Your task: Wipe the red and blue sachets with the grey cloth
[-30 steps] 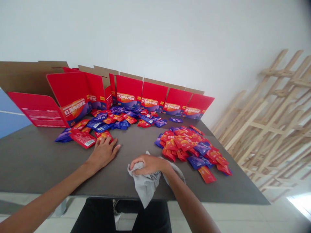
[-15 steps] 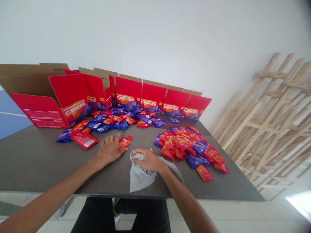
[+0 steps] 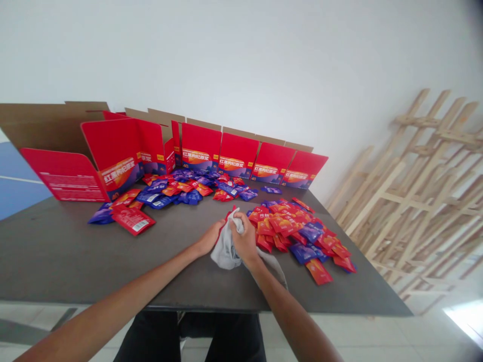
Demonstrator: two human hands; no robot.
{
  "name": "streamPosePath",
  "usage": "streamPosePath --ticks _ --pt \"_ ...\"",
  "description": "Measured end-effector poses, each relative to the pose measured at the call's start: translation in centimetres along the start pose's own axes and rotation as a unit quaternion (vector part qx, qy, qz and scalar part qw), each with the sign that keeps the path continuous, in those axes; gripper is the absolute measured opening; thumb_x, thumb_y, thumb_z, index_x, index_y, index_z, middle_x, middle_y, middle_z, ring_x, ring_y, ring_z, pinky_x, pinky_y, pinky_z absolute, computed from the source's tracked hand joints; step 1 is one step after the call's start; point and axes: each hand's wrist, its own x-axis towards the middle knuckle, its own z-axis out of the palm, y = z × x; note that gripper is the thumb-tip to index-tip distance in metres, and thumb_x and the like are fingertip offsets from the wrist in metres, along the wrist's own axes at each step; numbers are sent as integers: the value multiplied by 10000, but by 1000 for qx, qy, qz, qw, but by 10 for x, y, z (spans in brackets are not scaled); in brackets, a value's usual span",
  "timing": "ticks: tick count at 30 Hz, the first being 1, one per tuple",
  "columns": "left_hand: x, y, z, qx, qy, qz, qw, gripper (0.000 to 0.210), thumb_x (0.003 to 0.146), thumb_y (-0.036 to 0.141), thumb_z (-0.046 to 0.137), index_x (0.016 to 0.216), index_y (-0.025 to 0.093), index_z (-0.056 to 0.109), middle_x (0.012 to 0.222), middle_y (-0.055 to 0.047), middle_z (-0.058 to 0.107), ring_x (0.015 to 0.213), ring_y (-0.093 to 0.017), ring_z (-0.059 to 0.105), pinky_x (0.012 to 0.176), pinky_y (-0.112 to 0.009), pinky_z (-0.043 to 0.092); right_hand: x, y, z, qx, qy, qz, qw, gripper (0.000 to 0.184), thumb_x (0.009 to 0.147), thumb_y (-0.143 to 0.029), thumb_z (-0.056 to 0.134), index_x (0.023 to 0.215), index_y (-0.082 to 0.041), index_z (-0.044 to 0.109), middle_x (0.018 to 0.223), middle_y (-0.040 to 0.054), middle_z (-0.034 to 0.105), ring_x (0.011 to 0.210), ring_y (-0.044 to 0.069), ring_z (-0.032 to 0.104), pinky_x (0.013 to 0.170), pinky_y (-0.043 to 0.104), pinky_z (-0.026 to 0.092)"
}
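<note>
My right hand (image 3: 244, 239) is closed round a bunched light-grey cloth (image 3: 225, 254) and presses it against a red sachet (image 3: 227, 219). Only a narrow red edge of that sachet shows beside the cloth. On its left side, my left hand (image 3: 210, 237) grips the sachet, its fingertips partly hidden. Both hands are above the front middle of the dark table. Just right of them lies a heap of red and purple sachets (image 3: 287, 223). Another pile of sachets (image 3: 188, 187) lies further back, with a red sachet (image 3: 133, 219) at its left front end.
Several open red cartons (image 3: 199, 146) line the back of the dark table (image 3: 75, 261). A larger-looking open carton (image 3: 62, 173) stands at the left. Wooden frames (image 3: 411, 201) lean against the wall at the right. The table's front edge is close to my legs.
My left hand has lifted the red sachet off the table and moved right to meet the cloth. My right hand has raised the cloth and brought it onto the sachet.
</note>
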Motion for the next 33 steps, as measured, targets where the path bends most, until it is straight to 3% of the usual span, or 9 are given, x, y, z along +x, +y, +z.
streamPosePath --ticks 3,9,11,14,19,21,27,29,33 --pt "2 -11 11 -65 -6 29 997 413 823 515 478 868 165 692 849 -51 733 943 -255 649 897 -369 480 -1 2 -2 -11 -32 -27 999 167 868 -313 471 966 -196 538 897 33 620 800 168 581 784 258 458" --pt "3 -12 -8 -189 45 17 981 521 853 532 397 997 126 690 766 -42 712 721 -206 647 769 -331 507 -12 -4 3 -48 -280 -104 953 190 768 -206 566 954 -221 606 892 -8 661 788 147 604 777 232 436" --pt "0 -11 -9 -184 15 21 983 521 839 539 446 1023 123 700 800 -50 731 758 -219 660 817 -344 500 -13 -5 4 -38 -241 -106 964 195 772 -200 555 956 -222 613 911 -5 671 804 150 611 793 240 437" --pt "-7 -12 -4 -173 -50 46 983 523 802 506 567 1148 132 685 960 -79 760 978 -276 668 963 -387 445 -8 -3 1 4 -74 -83 994 159 797 -210 509 927 -206 600 867 3 655 766 153 598 763 250 448" --pt "-14 -13 2 -142 -140 77 977 471 816 447 609 1184 166 696 1131 -93 738 1191 -301 590 1040 -387 391 4 5 -10 5 120 -42 992 152 847 -266 487 940 -195 584 900 32 640 815 170 590 790 278 457" --pt "-13 -13 1 -136 -116 67 982 453 820 452 603 1158 169 708 1081 -82 752 1164 -296 605 1015 -378 412 3 6 -11 6 84 -49 995 146 841 -264 494 931 -195 586 881 26 639 776 163 584 756 269 458" --pt "-6 -13 -7 -213 13 22 977 505 830 527 528 1034 110 729 828 -64 752 906 -250 671 878 -329 471 -12 0 -2 -13 -236 -132 963 167 768 -193 550 914 -210 629 817 -17 662 698 132 588 708 226 443" --pt "-4 -14 -8 -229 12 9 973 483 831 510 538 1020 111 734 776 -58 744 851 -246 674 840 -328 479 -12 0 0 -21 -230 -128 965 175 772 -187 546 925 -215 628 819 -18 663 713 136 599 717 228 445" --pt "-4 -20 -2 -220 -71 21 973 385 795 405 645 1071 152 735 822 -64 761 970 -280 670 883 -345 468 -4 4 -3 1 -37 -74 997 123 824 -231 515 915 -203 593 838 6 642 743 152 593 721 243 455"
